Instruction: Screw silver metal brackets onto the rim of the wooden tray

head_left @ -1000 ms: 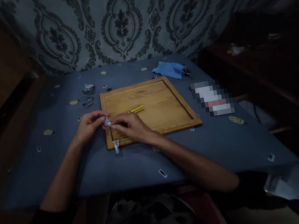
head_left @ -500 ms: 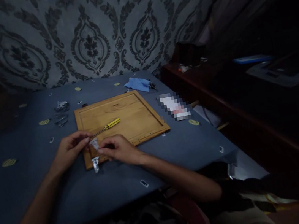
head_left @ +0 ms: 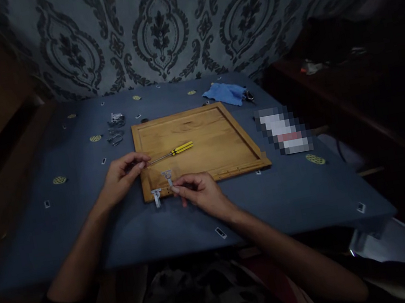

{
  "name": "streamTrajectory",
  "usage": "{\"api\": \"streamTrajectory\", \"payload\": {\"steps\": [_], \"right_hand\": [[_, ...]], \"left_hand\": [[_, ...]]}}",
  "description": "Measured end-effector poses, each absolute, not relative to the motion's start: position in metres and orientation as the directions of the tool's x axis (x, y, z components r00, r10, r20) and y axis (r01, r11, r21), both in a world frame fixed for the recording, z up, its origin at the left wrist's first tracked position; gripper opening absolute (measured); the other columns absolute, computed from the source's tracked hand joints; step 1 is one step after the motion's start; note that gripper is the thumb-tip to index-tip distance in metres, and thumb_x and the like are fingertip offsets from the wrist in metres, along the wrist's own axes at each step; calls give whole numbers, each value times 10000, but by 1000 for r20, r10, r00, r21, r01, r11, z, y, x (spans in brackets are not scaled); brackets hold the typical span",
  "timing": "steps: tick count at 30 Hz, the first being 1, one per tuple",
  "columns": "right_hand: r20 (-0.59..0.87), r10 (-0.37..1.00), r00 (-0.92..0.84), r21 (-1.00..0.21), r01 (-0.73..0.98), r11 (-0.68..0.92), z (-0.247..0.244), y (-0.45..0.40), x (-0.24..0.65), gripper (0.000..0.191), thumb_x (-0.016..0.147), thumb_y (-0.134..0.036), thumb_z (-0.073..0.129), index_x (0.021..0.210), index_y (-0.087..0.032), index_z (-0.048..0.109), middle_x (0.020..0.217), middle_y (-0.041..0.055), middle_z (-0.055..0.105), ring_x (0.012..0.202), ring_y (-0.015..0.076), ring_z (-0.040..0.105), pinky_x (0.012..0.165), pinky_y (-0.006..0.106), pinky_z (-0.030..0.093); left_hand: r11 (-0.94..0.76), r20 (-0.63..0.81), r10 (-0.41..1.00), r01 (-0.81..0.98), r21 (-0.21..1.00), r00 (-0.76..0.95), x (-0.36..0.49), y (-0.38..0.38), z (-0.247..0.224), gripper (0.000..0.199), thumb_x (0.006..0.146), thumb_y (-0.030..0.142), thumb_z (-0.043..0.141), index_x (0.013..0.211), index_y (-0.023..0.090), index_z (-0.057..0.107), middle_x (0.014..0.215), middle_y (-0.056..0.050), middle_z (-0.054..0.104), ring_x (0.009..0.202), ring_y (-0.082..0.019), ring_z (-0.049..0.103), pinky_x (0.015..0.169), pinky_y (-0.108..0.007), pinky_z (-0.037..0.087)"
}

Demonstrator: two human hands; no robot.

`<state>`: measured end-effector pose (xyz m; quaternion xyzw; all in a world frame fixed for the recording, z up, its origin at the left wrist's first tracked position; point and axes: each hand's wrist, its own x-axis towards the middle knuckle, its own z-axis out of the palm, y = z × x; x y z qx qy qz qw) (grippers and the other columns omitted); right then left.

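A metal cabinet hinge (head_left: 168, 177) is pinched by its arm in my right hand (head_left: 201, 193), over the near part of a framed wooden panel (head_left: 190, 125). At the panel's near left corner sits a second hinge (head_left: 156, 196), its arm sticking out past the edge. My left hand (head_left: 124, 175) is closed, thumb against fingertips, above the panel's left side; whatever it pinches is too small to make out. A screwdriver (head_left: 181, 148) with a yellow and black handle lies on the panel, its shaft end close to my left fingertips.
Several metal pieces (head_left: 116, 127) lie on the blue-covered table (head_left: 92, 218) left of the panel. A blue cloth (head_left: 226, 94) rests behind it, with a dark object (head_left: 248, 95) alongside. On the right is a blurred-out white item (head_left: 285, 129). Patterned wallpaper (head_left: 161, 28) rises behind.
The view has shifted, so the table appears farther right. My hands have drawn apart: the hinge between them is now in my right hand only, away from my left fingers.
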<state>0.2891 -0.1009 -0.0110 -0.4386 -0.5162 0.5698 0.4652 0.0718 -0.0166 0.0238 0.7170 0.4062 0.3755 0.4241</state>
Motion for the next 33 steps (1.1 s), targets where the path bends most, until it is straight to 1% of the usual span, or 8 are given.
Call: {"api": "streamTrajectory", "payload": {"steps": [5, 9, 13, 17, 20, 24, 28, 33], "right_hand": [[-167, 965, -205, -974, -117, -193, -18, -119, 295, 390, 738, -561, 795, 771, -187, 689, 673, -3, 682, 395, 67, 509, 346, 196, 278], [-235, 951, -200, -955, -134, -264, -21, -128, 295, 333, 752, -502, 802, 797, -186, 706, 698, 6, 695, 407, 63, 512, 353, 201, 272], [-271, 937, -218, -945, -122, -302, -14, -128, 293, 308, 734, -478, 810, 792, -191, 716, 706, 6, 702, 421, 57, 511, 365, 197, 268], [-279, 931, -234, -945, -105, -309, -8, -127, 291, 373, 718, -527, 814, 781, -178, 698, 683, -8, 688, 412, 43, 491, 369, 187, 247], [-274, 930, -246, -949, -91, -303, -8, -126, 291, 358, 745, -516, 789, 795, -175, 693, 698, -10, 688, 416, 41, 486, 386, 191, 268], [-285, 918, -275, -949, -52, -310, -8, -124, 290, 304, 775, -475, 757, 794, -179, 691, 716, -4, 694, 431, 43, 497, 433, 207, 340], [-302, 912, -277, -945, -38, -324, -7, -122, 289, 282, 780, -458, 747, 797, -182, 693, 716, -5, 693, 443, 47, 509, 473, 220, 393], [-314, 908, -279, -939, -48, -339, -3, -121, 288, 325, 753, -492, 766, 767, -179, 682, 697, -15, 684, 438, 45, 494, 481, 219, 404]], "left_hand": [[-362, 169, 857, 334, 870, 487, 76, -29, 29, 324, 889, 491, 684, 999, 194, 755, 997, -67, 753, 948, -225, 690, 871, -309, 537], [-450, 145, 784, 393, 802, 603, 72, -41, 30, 325, 909, 472, 676, 1099, 214, 725, 1112, -73, 725, 1082, -249, 658, 979, -350, 518], [-565, 172, 693, 380, 732, 700, 63, -43, 25, 550, 812, 575, 780, 1227, 231, 667, 1240, -88, 660, 1233, -286, 576, 1091, -424, 473], [-622, 156, 641, 390, 679, 751, 58, -41, 23, 702, 765, 649, 789, 1298, 235, 601, 1326, -116, 606, 1314, -311, 514, 1142, -481, 439], [-647, 131, 613, 399, 650, 779, 56, -40, 24, 711, 786, 654, 766, 1325, 234, 569, 1362, -130, 582, 1347, -313, 486, 1158, -496, 424], [-671, 125, 597, 407, 620, 792, 55, -40, 22, 695, 797, 662, 747, 1315, 233, 572, 1371, -134, 569, 1357, -315, 477, 1161, -512, 423], [-722, 171, 567, 387, 573, 806, 60, -42, 16, 672, 808, 679, 722, 1273, 211, 594, 1348, -137, 583, 1357, -319, 469, 1144, -499, 439], [-763, 198, 547, 386, 519, 813, 69, -48, 12, 618, 844, 646, 709, 1256, 198, 599, 1292, -132, 616, 1292, -305, 509, 1106, -476, 453]]}}
